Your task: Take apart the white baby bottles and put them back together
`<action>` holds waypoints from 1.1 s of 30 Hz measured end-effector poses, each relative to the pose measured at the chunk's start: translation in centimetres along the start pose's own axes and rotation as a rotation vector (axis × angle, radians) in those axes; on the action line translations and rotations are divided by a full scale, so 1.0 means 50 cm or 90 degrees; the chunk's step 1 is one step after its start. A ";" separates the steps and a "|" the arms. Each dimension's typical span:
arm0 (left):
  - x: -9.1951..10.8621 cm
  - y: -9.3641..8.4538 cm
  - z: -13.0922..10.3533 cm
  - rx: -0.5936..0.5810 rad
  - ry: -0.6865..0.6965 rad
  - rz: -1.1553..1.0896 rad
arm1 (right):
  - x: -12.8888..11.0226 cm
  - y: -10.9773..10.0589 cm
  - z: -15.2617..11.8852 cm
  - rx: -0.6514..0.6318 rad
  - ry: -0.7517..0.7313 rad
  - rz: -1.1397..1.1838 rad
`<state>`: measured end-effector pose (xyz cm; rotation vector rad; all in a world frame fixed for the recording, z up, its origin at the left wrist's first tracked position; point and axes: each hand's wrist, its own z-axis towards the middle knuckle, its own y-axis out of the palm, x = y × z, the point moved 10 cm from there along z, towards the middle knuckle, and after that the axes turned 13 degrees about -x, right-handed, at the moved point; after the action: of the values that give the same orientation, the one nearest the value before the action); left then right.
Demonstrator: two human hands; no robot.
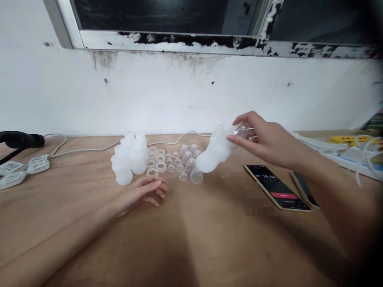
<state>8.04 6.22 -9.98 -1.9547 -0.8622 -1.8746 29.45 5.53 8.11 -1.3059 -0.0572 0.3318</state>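
Note:
My right hand [254,133] is closed around a small baby bottle with a clear cap [241,129], at the back right of a group of white bottles [214,149]. Blur hides where the held bottle ends and the group begins. My left hand [151,190] rests low over the table, fingers loosely curled and apart, with nothing in it. Just beyond it lie several white screw rings [160,167] in rows. To their right are several clear nipples [178,160] and larger clear dome caps [190,164]. Several white bottle bodies [124,175] stand on the left.
Two phones lie at the right, one with a lit timer [275,187], the other dark [305,189]. White cables [86,150] run along the wall. White labelled blocks [37,163] and a black object [22,140] are at far left, a power strip [347,157] at right.

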 end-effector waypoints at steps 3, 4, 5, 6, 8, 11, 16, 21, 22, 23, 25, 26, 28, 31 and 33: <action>-0.019 -0.006 0.002 -0.002 -0.021 0.007 | 0.111 0.037 0.011 -0.082 0.132 -0.161; -0.022 -0.008 0.003 0.000 -0.024 0.007 | 0.137 0.057 0.017 -0.103 0.140 -0.184; -0.024 -0.009 0.004 0.002 -0.026 0.008 | 0.159 0.077 0.024 -0.115 0.141 -0.199; -0.025 -0.009 0.005 0.003 -0.028 0.011 | 0.179 0.093 0.030 -0.115 0.150 -0.211; -0.026 -0.009 0.006 0.001 -0.033 0.019 | 0.207 0.112 0.043 -0.093 0.163 -0.214; -0.027 -0.009 0.006 -0.002 -0.039 0.027 | 0.220 0.123 0.059 -0.068 0.170 -0.191; -0.025 -0.006 0.004 -0.018 -0.034 0.032 | 0.224 0.124 0.073 -0.070 0.209 -0.197; -0.019 0.002 0.006 -0.029 -0.026 0.084 | 0.227 0.127 0.072 -0.077 0.206 -0.202; -0.016 0.004 0.006 -0.030 -0.024 0.113 | 0.224 0.126 0.069 -0.084 0.207 -0.202; -0.012 0.007 0.006 -0.030 -0.019 0.151 | 0.220 0.123 0.064 -0.089 0.210 -0.204; 0.006 0.010 0.001 -0.013 0.003 0.269 | 0.196 0.104 0.051 -0.055 0.222 -0.222; 0.019 0.011 -0.003 0.008 0.019 0.353 | 0.172 0.090 0.045 -0.018 0.219 -0.239; 0.051 0.021 -0.015 0.044 0.058 0.561 | 0.095 0.070 0.029 0.080 0.172 -0.274; 0.068 0.055 -0.026 0.018 0.091 0.836 | -0.068 0.128 0.008 0.080 -0.071 -0.196; 0.051 0.070 -0.025 -0.044 0.073 0.937 | -0.164 0.210 -0.017 -0.010 -0.224 -0.118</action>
<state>9.07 3.33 -6.71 -1.6018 0.6248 -1.0145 19.66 4.82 -0.93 -1.2350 -0.4753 0.3991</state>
